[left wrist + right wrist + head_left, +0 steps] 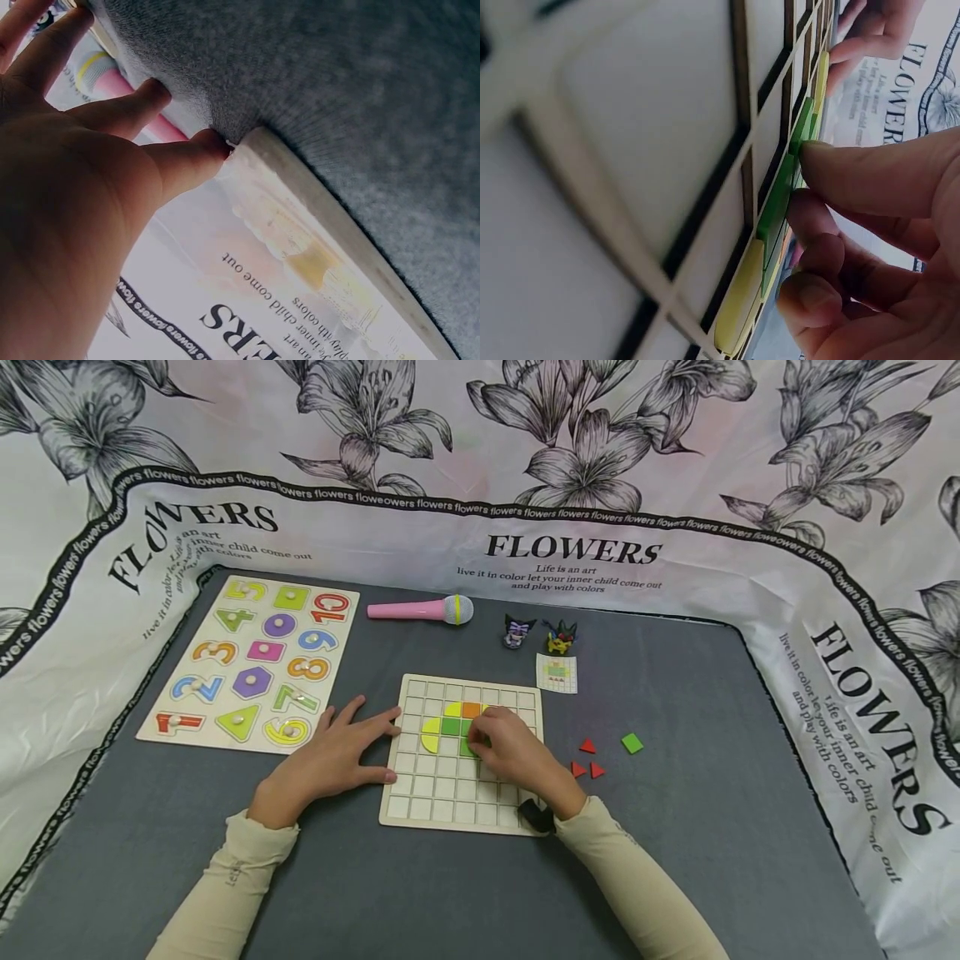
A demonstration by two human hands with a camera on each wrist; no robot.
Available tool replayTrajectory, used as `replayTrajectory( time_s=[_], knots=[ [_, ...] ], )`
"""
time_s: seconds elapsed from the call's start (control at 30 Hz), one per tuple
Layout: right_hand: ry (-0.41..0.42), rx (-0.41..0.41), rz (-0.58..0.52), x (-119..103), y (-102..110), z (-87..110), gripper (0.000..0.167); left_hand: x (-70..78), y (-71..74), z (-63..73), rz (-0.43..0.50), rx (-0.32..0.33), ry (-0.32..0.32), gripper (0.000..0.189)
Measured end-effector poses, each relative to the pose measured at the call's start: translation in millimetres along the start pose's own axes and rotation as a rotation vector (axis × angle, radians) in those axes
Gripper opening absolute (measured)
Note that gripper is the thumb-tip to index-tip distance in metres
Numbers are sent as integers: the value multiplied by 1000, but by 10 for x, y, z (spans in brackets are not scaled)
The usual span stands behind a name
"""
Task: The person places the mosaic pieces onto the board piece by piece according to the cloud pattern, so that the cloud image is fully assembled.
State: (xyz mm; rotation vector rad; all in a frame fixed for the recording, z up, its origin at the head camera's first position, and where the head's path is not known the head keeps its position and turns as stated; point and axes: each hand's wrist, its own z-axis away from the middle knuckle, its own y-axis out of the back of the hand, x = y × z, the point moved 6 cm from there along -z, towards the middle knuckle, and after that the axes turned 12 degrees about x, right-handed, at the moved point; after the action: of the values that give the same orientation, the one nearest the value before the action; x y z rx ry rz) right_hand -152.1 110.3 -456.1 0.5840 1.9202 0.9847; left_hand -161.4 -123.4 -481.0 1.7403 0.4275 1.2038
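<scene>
On the table lies a square wooden grid board [423, 787] with coloured tiles set in its upper middle. My left hand [330, 752] is spread at the board's left edge, thumb and fingertips against the rim. Over the tiles, my right hand [517, 752] has curled fingers and pinches at a green square tile [467, 748]. Its thumb touches the green tile [801, 124] in the right wrist view. Yellow rounded tiles [431, 739], another green square [451, 726] and an orange square [472, 710] sit beside it. The right hand partly covers the tiles on that side.
Right of the board lie three red triangles [587, 746] and a loose green square [632, 743]. A small pattern card [557, 674] and two figurines [560, 637] stand behind. A pink microphone [408, 611] and a number puzzle board [225, 693] lie farther left.
</scene>
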Motion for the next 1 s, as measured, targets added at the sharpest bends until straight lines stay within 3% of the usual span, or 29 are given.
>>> replayTrajectory(
  time_s=[0.23, 0.53, 0.73, 1.0],
  knots=[
    [11, 26, -13, 31, 62, 34, 7, 2, 5, -10, 6, 3, -1, 70],
    [-146, 155, -100, 346, 446, 273, 3, 11, 6, -1, 4, -3, -6, 68],
    [-273, 217, -53, 639, 711, 573, 13, 24, 16, 8, 2, -4, -6, 67],
    [-340, 339, 90, 1019, 1091, 959, 18, 43, 25, 7, -2, 1, -6, 68]
  ],
)
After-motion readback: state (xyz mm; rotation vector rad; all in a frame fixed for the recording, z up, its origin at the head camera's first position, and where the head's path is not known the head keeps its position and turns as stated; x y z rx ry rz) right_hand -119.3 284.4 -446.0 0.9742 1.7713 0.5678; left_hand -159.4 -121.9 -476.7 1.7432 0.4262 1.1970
